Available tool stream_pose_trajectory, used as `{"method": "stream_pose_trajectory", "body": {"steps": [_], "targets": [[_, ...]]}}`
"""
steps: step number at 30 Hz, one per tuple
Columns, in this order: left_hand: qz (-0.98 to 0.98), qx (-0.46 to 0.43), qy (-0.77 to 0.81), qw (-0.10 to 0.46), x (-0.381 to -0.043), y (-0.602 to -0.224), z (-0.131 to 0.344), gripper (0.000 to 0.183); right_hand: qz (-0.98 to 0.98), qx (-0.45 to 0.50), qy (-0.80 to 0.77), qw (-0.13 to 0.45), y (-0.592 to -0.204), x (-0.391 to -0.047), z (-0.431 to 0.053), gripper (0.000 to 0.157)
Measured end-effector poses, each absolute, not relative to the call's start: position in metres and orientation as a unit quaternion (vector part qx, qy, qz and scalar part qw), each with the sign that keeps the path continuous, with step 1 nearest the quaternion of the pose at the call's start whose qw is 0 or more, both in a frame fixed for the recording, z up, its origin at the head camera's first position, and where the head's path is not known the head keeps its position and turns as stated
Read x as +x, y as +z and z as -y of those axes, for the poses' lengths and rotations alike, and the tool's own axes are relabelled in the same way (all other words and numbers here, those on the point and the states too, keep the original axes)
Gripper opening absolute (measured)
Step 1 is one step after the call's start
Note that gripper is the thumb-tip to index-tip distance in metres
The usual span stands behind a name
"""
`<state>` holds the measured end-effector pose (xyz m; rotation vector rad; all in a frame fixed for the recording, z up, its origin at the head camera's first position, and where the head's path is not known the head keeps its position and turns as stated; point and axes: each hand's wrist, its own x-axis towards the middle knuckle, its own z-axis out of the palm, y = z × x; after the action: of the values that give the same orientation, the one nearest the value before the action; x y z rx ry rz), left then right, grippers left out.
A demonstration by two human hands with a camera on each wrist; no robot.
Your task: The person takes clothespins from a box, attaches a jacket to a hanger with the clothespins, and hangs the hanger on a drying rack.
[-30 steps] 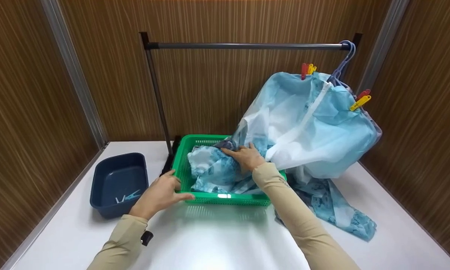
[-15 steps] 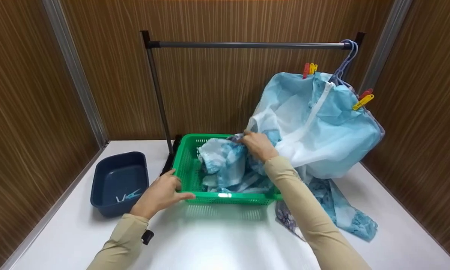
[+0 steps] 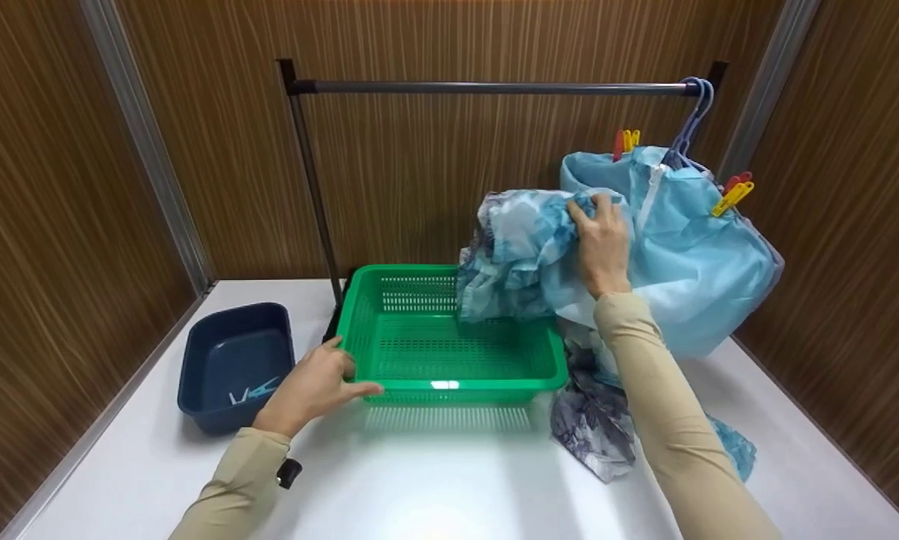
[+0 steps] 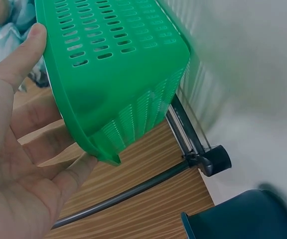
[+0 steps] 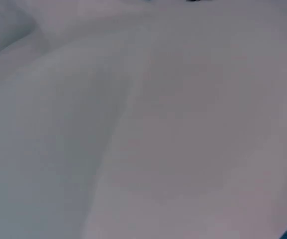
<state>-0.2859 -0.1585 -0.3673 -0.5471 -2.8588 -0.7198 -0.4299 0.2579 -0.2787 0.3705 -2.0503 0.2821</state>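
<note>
My right hand grips a bunched part of a light blue and white patterned garment, raised above the right back side of the green basket. This cloth overlaps the zippered light blue garment on the hanger. In the right wrist view, pale fabric fills nearly everything and the hand is hidden. At the basket's left front corner, my left hand holds the rim, thumb along the front and fingers along the side. The left wrist view shows its fingers against the green wall.
A dark blue bin with a few light clothespins stands left of the basket. Red and yellow clothespins clip the hung garment to its hanger. A metal rail spans the back. Grey patterned cloth lies on the table at right.
My right hand has moved up and right, lifting the bunched garment out of the basket, whose bottom now shows. More grey cloth shows at right. My left hand stays at the corner.
</note>
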Motion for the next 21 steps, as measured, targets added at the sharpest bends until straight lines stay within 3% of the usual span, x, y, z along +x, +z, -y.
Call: {"method": "stream_pose_trajectory", "body": {"steps": [2,5,11,14,17,21], "targets": [[0.951,-0.181,-0.239,0.07,-0.286,-0.368,0.16,0.048,0.854,0.119,0.096,0.497,-0.286,-0.432,-0.267,0.032],[0.952,-0.178,-0.241,0.067,-0.286,-0.369,0.161,0.048,0.892,0.088,0.056,0.441,-0.3,-0.429,-0.274,0.034],[0.952,-0.176,-0.241,0.062,-0.287,-0.369,0.159,0.052,0.97,0.078,0.033,0.227,-0.319,-0.421,-0.283,0.036],[0.951,-0.18,-0.242,0.063,-0.287,-0.368,0.159,0.048,0.984,0.103,0.062,0.133,-0.318,-0.422,-0.285,0.049],[0.95,-0.183,-0.243,0.066,-0.287,-0.367,0.16,0.046,0.981,0.132,0.095,0.108,-0.314,-0.424,-0.279,0.069],[0.951,-0.182,-0.242,0.063,-0.286,-0.367,0.16,0.048,0.966,0.196,0.087,0.146,-0.314,-0.422,-0.266,0.08]]}}
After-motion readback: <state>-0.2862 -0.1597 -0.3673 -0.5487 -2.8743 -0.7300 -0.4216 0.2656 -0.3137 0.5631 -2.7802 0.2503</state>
